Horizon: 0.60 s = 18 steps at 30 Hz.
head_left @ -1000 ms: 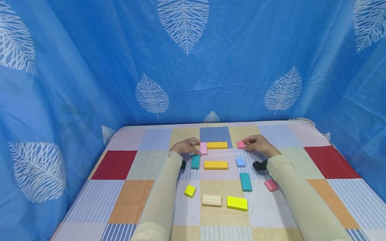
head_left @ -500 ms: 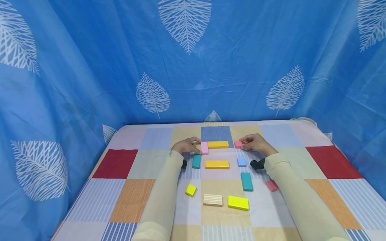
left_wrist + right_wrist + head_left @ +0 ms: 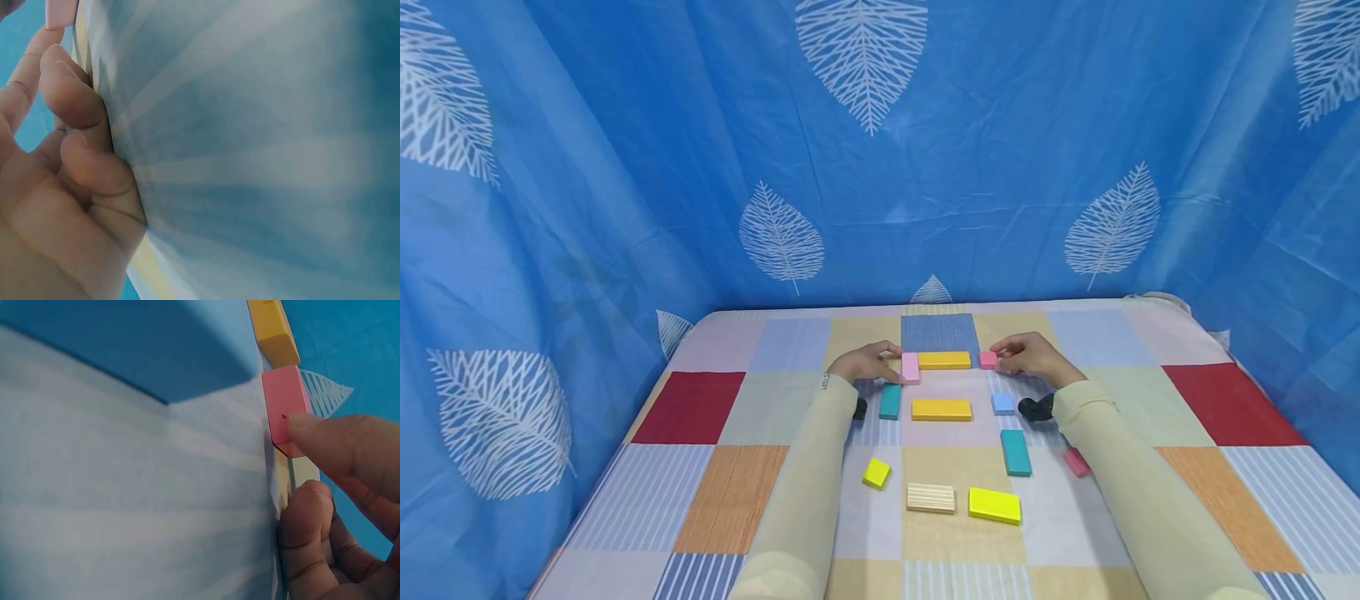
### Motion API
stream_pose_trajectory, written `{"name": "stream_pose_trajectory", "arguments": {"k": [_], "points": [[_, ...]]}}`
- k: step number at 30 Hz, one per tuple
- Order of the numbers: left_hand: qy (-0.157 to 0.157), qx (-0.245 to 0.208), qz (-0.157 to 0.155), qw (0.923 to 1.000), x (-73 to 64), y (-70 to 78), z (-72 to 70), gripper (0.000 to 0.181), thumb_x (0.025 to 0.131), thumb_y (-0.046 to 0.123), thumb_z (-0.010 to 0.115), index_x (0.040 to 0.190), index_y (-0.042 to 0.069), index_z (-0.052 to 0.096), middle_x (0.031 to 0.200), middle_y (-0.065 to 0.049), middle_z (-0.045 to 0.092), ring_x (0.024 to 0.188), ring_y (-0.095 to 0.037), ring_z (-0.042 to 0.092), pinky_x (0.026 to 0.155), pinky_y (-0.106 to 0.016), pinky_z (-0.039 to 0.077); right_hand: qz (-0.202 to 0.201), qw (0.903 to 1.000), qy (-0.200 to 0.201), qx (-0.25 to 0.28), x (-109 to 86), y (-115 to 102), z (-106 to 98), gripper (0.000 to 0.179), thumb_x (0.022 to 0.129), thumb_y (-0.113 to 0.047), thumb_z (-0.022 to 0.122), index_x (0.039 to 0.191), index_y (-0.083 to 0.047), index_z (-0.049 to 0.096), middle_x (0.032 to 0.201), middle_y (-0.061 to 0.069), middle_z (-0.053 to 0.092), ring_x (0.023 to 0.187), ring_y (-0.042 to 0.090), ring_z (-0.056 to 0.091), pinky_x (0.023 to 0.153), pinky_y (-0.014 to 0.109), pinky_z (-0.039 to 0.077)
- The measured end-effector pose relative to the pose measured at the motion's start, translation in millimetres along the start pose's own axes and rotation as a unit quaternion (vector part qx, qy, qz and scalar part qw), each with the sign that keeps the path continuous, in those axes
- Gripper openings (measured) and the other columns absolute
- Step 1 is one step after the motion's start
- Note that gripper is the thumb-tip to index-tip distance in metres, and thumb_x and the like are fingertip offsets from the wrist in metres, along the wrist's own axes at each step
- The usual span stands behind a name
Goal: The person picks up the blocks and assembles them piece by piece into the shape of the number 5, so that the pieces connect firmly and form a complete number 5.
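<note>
Near the far edge of the cloth (image 3: 962, 542), the right hand (image 3: 1036, 357) pinches the red block (image 3: 987, 360) between thumb and finger, and that block now sits closer to the far yellow bar (image 3: 944, 361) than a second ago, with a slim gap left. Against the bar's other end, the left hand (image 3: 863, 363) pinches the pink block (image 3: 910, 368), as before.

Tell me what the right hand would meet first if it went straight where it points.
Probably the far orange-yellow block: the pink block in the right hand should touch its end first.
</note>
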<state>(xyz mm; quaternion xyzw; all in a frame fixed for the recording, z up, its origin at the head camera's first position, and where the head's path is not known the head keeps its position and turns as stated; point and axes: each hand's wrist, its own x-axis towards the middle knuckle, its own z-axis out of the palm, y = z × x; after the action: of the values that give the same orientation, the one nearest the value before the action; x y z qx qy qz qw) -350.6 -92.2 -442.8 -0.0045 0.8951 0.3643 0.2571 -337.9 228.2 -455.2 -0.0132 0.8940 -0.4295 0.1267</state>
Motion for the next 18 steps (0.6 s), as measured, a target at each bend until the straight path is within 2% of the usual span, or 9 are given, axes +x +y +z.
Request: {"name": "stream_pose_trajectory", "arguments": {"k": [9,18], "points": [[0.004,-0.01,-0.005,0.9999,1.4,-1.7,2.0,0.056,0.092,0.024,0.088,0.143,0.027,0.065,0.162,-0.014,0.05,0.141,-0.035,0.046,0.124,-0.059,0.035,-0.001,1.0,0.005,-0.005,1.7,-3.1,4.9,0.041,0.1,-0.005,0.074,0.139,0.006,0.067,0.1,0.01,0.062,0.086,0.023,0.057,0.075,0.028,0.05],[0.007,-0.005,0.001,1.0,0.3,-2.0,3.7,0.057,0.092,0.023,0.087,0.145,0.026,0.065,0.164,-0.014,0.05,0.143,-0.035,0.046,0.125,-0.059,0.033,-0.005,0.9999,0.002,-0.013,4.8,-6.5,8.3,0.041,0.099,-0.005,0.075,0.137,0.006,0.068,0.103,0.012,0.063,0.084,0.023,0.055,0.074,0.028,0.05]]}}
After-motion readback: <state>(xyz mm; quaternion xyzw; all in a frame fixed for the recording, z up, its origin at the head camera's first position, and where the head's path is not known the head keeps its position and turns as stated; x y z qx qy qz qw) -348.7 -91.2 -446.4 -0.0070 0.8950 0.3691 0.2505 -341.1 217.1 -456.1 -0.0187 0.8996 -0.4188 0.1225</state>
